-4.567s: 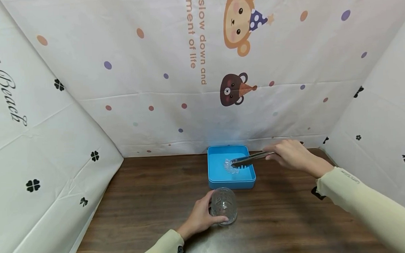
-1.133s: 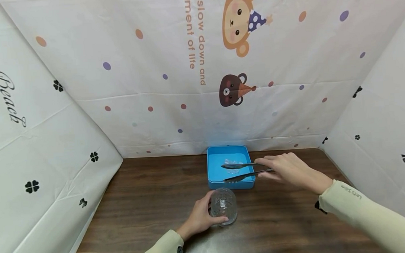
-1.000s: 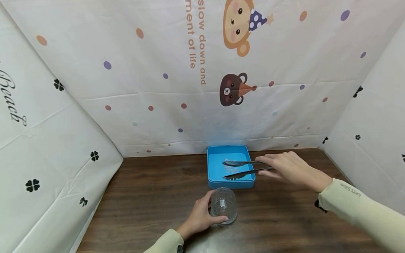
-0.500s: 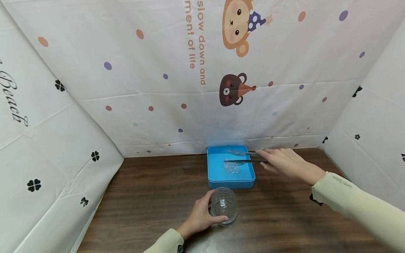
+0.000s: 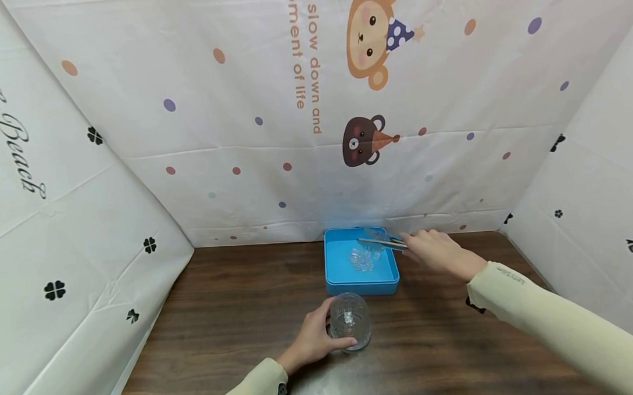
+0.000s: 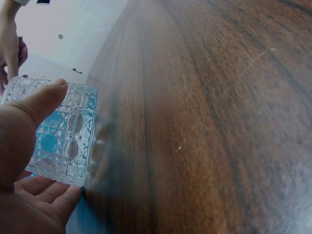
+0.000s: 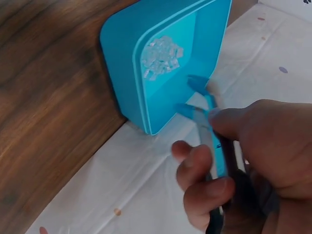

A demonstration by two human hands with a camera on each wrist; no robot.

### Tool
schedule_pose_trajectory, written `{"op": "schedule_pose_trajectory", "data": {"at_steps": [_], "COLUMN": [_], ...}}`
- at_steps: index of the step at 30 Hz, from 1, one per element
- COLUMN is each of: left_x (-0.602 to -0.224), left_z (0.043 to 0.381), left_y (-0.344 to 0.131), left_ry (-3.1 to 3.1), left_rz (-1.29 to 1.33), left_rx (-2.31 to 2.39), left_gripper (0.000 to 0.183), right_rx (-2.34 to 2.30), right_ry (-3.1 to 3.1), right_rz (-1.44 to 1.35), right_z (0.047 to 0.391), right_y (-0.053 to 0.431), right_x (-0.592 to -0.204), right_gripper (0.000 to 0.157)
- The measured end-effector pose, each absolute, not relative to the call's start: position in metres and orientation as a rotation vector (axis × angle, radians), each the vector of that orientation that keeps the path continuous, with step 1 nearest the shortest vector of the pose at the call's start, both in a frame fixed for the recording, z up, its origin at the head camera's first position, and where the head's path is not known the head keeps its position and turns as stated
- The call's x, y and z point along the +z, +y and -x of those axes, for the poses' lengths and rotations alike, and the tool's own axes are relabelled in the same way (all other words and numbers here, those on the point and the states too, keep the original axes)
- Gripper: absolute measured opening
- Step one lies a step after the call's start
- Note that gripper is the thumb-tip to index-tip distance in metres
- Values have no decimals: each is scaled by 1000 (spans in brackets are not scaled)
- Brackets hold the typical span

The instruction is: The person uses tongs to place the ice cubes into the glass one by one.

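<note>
My left hand (image 5: 317,336) grips a clear patterned glass (image 5: 350,322) standing on the table, thumb on the near side. The left wrist view shows the cut facets of this glass (image 6: 63,131) between thumb and fingers. With my right hand (image 5: 434,250) I hold metal tongs (image 5: 383,243), whose spread tips reach over the blue box (image 5: 336,274). Inside the box lies a heap of clear ice-like pieces (image 5: 362,260). In the right wrist view the tongs (image 7: 207,122) are apart from the pieces (image 7: 161,56), toward one side of the box (image 7: 124,63).
The box stands at the back of the brown wooden table (image 5: 247,299), close to the printed white cloth backdrop (image 5: 274,181). White cloth sides (image 5: 88,258) flank the table at left and right. The glass is just in front of the box.
My right hand has moved the tongs farther back over the box, away from the glass; their tips, earlier down at the clear pieces, are spread. My left hand and the glass stay put.
</note>
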State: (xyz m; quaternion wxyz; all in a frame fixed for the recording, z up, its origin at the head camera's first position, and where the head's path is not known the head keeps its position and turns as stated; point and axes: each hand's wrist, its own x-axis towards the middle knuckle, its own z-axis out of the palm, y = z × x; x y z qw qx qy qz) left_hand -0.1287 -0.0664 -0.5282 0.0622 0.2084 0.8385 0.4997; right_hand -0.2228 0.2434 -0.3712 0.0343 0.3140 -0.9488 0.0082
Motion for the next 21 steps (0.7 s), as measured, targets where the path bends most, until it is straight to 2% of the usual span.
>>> {"op": "schedule_pose_trajectory", "data": {"at_steps": [7, 21], "left_x": [-529, -526], "left_z": [128, 127], "left_y": [-67, -67], "left_ry": [2518, 2498], "left_rz": [-641, -644], "left_rx": [1537, 1554], "left_gripper": [86, 87], "right_rx": [104, 184], "right_ry": [-2983, -3207], "right_rz": [-984, -789], "right_z": [227, 229], "right_y": [237, 217], "right_x": [-370, -379], "right_gripper": [8, 11]}}
